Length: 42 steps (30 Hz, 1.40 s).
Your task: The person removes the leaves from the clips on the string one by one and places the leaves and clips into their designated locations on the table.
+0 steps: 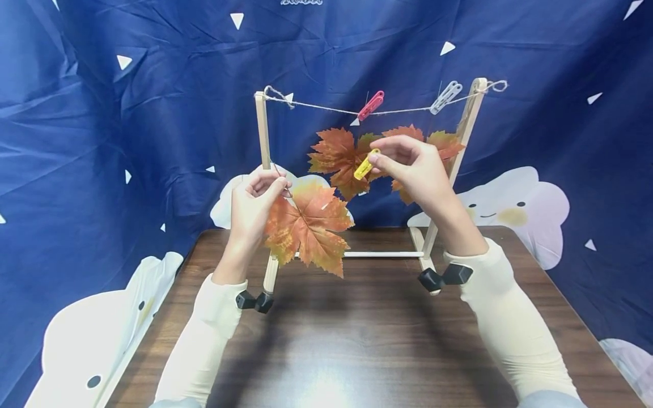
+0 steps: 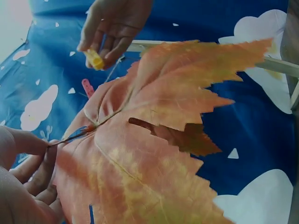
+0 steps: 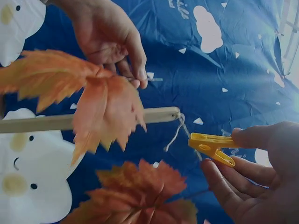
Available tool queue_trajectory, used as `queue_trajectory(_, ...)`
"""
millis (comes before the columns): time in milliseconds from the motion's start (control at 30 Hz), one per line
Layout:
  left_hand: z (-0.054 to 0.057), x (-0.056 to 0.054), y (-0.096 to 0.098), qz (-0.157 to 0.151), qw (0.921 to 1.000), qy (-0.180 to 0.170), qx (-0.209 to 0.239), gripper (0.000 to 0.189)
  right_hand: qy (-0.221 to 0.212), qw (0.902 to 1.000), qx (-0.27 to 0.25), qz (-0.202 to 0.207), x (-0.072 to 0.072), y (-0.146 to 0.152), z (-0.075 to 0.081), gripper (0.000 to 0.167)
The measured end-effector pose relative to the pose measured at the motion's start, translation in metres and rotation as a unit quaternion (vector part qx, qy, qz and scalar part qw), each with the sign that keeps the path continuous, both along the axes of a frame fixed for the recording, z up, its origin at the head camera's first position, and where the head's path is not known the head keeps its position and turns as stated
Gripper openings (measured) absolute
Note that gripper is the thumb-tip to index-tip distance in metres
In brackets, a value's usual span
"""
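Observation:
My left hand (image 1: 257, 205) pinches the thin stem of an orange artificial maple leaf (image 1: 311, 229), which hangs in front of the left post. In the left wrist view this leaf (image 2: 135, 154) fills the middle, its stem between thumb and fingertips. My right hand (image 1: 415, 170) holds a yellow clothespin (image 1: 364, 165) between thumb and fingers, below the string (image 1: 326, 107). The right wrist view shows the yellow clothespin (image 3: 211, 145) side-on. Two more maple leaves hang from the string, by a red clothespin (image 1: 370, 106) and a white clothespin (image 1: 446, 97); my right hand partly covers the right one (image 1: 446, 144).
The string runs between a left wooden post (image 1: 262, 130) and a right wooden post (image 1: 471, 116). A white crossbar (image 1: 382, 254) joins their feet on the brown wooden table (image 1: 326, 334). Behind stands a blue curtain (image 1: 178, 113) with white clouds and triangles.

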State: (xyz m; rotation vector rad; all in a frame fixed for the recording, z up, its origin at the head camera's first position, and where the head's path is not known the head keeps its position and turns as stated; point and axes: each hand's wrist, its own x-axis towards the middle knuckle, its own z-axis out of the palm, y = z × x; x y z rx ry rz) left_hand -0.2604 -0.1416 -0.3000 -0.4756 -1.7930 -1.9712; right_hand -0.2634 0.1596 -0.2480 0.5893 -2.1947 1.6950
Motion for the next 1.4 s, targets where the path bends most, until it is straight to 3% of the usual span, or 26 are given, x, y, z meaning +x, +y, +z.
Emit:
queue_trajectory(267,-0.023,0.006,-0.004,0.011,0.9988,-0.041,0.027,0.005,-0.021,0.9992,0.023,-0.027,0.003,0.023,-0.034,0.036)
queue_trajectory(433,-0.043,0.007,-0.007,0.031,0.9953,-0.085,0.034,0.007,-0.043,0.998,0.034,-0.031,0.003,0.036,-0.055,0.036)
queue_trajectory(800,-0.091,0.009,-0.013,0.041,0.9769,-0.19,0.089,0.007,-0.089,0.9896,0.099,-0.055,-0.003,0.065,-0.104,0.042)
queue_trajectory(1167,-0.137,0.014,-0.014,0.054,0.9625,-0.241,0.111,0.009,-0.106,0.9812,0.146,-0.07,-0.006,0.085,-0.152,0.04)
queue_trajectory(1400,-0.159,0.021,-0.015,0.055,0.9552,-0.259,0.132,0.016,-0.135,0.9671,0.197,-0.088,-0.007,0.092,-0.176,0.04)
